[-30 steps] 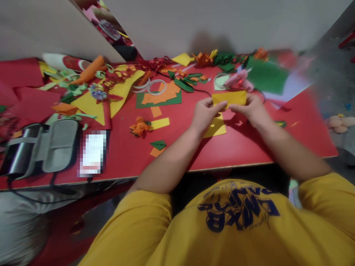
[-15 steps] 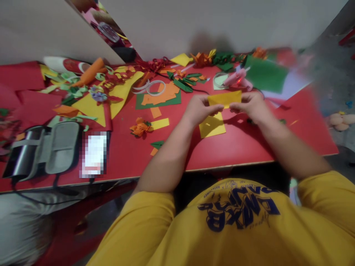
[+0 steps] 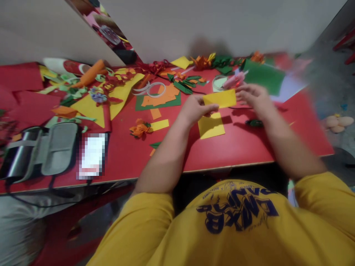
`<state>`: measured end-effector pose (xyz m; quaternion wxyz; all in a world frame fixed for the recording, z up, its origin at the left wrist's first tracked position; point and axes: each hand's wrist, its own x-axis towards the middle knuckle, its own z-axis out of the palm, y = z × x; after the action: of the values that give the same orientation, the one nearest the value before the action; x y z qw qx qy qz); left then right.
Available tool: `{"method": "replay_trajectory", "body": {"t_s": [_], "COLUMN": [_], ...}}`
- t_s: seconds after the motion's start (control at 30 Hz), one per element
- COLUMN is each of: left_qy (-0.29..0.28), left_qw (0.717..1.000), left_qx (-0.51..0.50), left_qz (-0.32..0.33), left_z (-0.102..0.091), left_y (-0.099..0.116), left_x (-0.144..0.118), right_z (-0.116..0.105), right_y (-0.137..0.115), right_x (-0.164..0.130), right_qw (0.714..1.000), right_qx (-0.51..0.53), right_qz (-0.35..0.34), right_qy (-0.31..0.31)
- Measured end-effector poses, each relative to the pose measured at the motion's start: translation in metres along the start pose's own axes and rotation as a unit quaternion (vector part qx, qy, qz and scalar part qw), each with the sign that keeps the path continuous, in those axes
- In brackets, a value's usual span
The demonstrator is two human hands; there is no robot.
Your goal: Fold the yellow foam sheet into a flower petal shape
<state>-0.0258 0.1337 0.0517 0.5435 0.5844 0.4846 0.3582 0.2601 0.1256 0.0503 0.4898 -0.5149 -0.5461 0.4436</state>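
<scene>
My left hand [image 3: 194, 109] pinches the left end of a yellow paper strip [image 3: 220, 98] and holds it just above the red table [image 3: 244, 147]. My right hand [image 3: 253, 96] is blurred at the strip's right end, fingers spread, apparently off the paper. A yellow paper square [image 3: 211, 126] lies flat on the table under the strip. A pink glue gun [image 3: 233, 79] lies just beyond my right hand, beside a tape roll [image 3: 219, 82].
Cut paper scraps, an orange paper flower [image 3: 140, 128] and a green sheet [image 3: 263, 75] litter the table's far half. A grey open case [image 3: 52, 147] and a phone [image 3: 91, 155] lie at the left front. A small dark object [image 3: 253, 123] sits under my right forearm.
Both hands held the yellow strip before; now my right hand has come off its right end and spread. The strip has shifted slightly left and away.
</scene>
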Motion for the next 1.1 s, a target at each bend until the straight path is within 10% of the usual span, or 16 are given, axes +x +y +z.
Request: {"method": "replay_trajectory", "body": {"t_s": [0.2, 0.63, 0.9, 1.1], "left_qy": [-0.037, 0.002, -0.010, -0.006], "left_qw": [0.998, 1.000, 0.972, 0.967], "left_qx": [0.014, -0.016, -0.228, -0.255], "left_qz": [0.057, 0.018, -0.049, 0.001], "left_z": [0.014, 0.000, 0.033, 0.052], "left_y": [-0.014, -0.019, -0.020, -0.021], "left_x": [0.003, 0.011, 0.000, -0.015], "right_z": [0.029, 0.010, 0.040, 0.051], "right_y": [0.008, 0.012, 0.029, 0.027], "right_x": [-0.018, -0.003, -0.012, -0.028], "right_qw": [0.994, 0.999, 0.978, 0.961], "right_qx": [0.020, 0.018, -0.009, -0.112], "right_qz": [0.027, 0.019, -0.198, -0.254], "right_qy": [-0.108, -0.046, 0.067, -0.003]}}
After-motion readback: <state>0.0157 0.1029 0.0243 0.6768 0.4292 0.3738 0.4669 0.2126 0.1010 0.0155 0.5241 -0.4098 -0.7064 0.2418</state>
